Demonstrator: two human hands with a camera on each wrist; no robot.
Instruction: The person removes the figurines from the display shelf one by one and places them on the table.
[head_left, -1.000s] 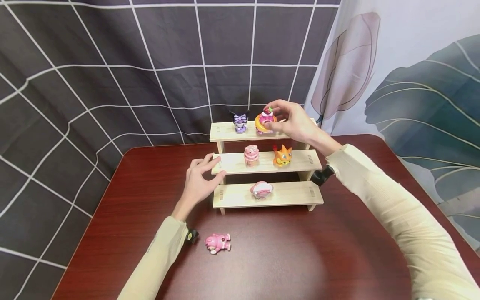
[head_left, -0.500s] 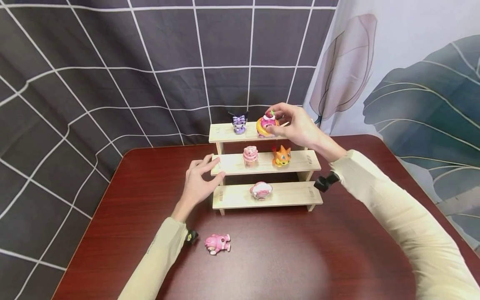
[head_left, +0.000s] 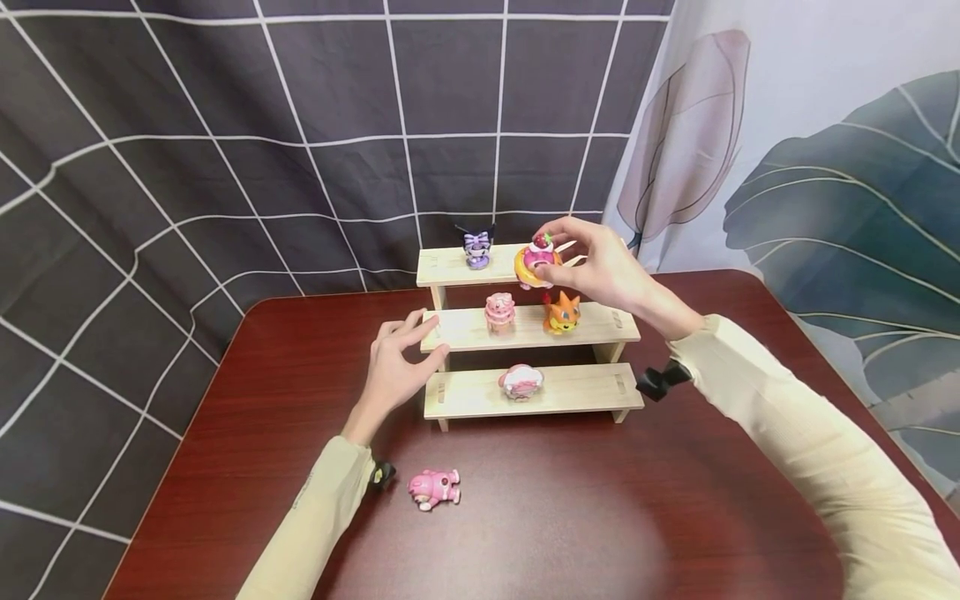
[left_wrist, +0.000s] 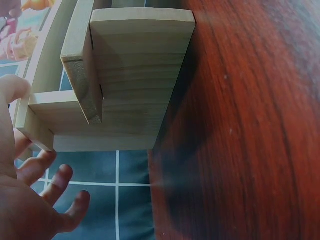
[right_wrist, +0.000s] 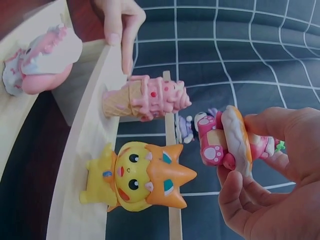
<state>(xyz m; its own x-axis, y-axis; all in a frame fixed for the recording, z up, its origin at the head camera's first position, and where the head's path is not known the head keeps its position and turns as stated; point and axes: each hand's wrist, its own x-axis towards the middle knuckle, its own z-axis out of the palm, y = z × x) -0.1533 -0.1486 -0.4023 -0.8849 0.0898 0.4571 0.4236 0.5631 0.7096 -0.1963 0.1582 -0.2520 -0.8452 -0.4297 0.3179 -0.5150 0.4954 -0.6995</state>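
Observation:
My right hand (head_left: 600,265) pinches a magenta toy figure (head_left: 537,262) wearing an orange-and-white doughnut ring, with a strawberry on its head. In the head view it overlaps the top tier's front edge; the right wrist view shows it apart from the boards, feet outward. My left hand (head_left: 397,360) grips the left end of the three-tier wooden display stand (head_left: 465,327) at the middle board, thumb and forefinger at its edges. A purple figure (head_left: 477,250) stands on the top tier. The middle tier bears a pink ice-cream-cone figure (right_wrist: 150,97) and an orange-and-yellow figure (right_wrist: 137,176).
A pink-and-white figure (head_left: 521,382) sits on the bottom tier. On the reddish-brown table (head_left: 540,508), in front of the stand, a pink figure (head_left: 435,488) lies on its side. A dark grid-patterned cloth (head_left: 322,100) hangs behind the stand.
My right hand has brought the doughnut-ring figure forward and slightly down from over the top tier. The left hand keeps its place on the stand.

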